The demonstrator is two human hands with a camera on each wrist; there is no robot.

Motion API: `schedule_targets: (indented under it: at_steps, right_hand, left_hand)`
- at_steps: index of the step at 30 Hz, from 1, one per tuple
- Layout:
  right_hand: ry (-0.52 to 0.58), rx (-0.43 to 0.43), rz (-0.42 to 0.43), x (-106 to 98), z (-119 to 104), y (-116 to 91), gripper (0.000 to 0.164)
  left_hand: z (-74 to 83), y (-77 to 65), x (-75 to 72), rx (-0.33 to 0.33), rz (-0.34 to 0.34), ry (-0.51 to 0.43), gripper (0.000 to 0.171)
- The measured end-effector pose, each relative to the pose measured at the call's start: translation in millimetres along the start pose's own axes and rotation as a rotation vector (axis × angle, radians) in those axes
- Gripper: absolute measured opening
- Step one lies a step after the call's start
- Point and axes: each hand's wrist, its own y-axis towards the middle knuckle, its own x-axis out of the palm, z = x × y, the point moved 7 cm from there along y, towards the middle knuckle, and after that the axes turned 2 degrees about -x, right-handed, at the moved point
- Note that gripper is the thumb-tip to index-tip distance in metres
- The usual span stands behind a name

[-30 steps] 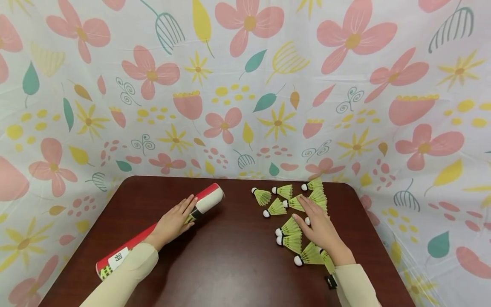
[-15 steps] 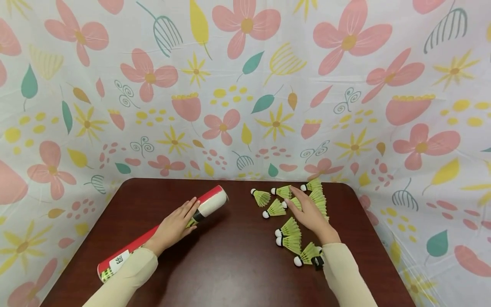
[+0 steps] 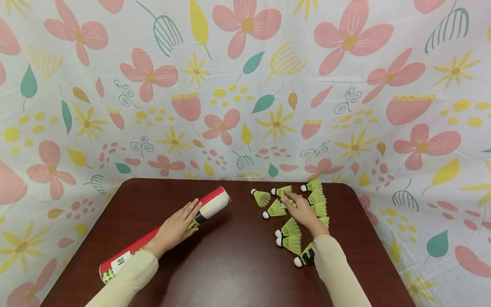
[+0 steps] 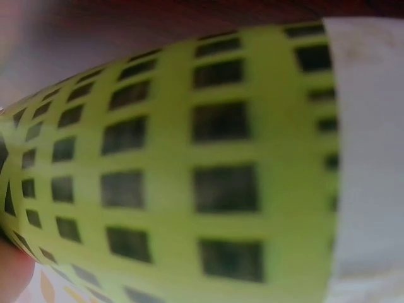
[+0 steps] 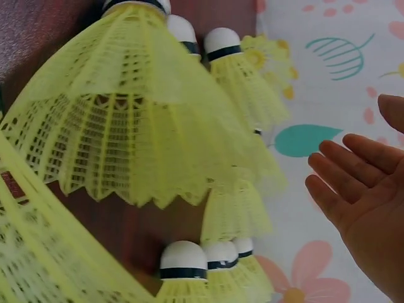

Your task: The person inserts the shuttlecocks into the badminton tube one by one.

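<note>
My left hand [image 3: 173, 230] grips a red, white and green shuttlecock tube [image 3: 212, 205] across its upper part, thumb on the near side. The tube lies slantwise, its white end farther off and to the right; in the left wrist view its green checked side [image 4: 278, 158] fills the picture. My right hand [image 3: 304, 214] hovers among yellow shuttlecocks with white heads, its fingertips close to a shuttlecock [image 3: 281, 190] near the back. In the right wrist view that hand [image 5: 369, 196] has loosely extended fingers and holds nothing. It partly hides the shuttlecocks beneath it.
Several shuttlecocks lie spread on the right half of the dark brown table [image 3: 230, 264], among them one [image 3: 261, 198] to the left and an overlapping shuttlecock [image 3: 290, 244] nearer me. A flowered cloth [image 3: 238, 85] hangs behind the table's far edge.
My right hand has moved left and, most recently, a little nearer me over the shuttlecocks. The tube has shifted slightly rightward with my left hand still on it.
</note>
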Motion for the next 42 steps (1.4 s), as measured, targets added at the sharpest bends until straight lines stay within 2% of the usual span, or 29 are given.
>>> schedule_targets:
  at_steps: [7, 18, 24, 33, 42]
  right_hand:
    - [0.027, 0.037, 0.005, 10, 12, 5, 0.047]
    - [-0.028, 0.081, -0.007, 21, 29, 8, 0.033]
    - [-0.037, 0.113, 0.007, 24, 35, 8, 0.027]
    - [-0.051, 0.099, 0.040, 24, 33, 5, 0.017]
    - [-0.032, 0.070, 0.094, 19, 34, 5, 0.014]
  left_hand:
    - [0.7, -1.8, 0.0, 0.000, 0.019, 0.006, 0.087]
    - [4.7, -2.3, 0.6, 0.010, 0.024, -0.016, 0.087]
    - [5.9, -3.6, 2.1, -0.001, -0.006, -0.003, 0.087]
    - [7.0, -4.2, 3.1, -0.015, -0.038, -0.021, 0.084]
    - [10.1, -3.6, 3.6, 0.021, 0.006, -0.026, 0.086]
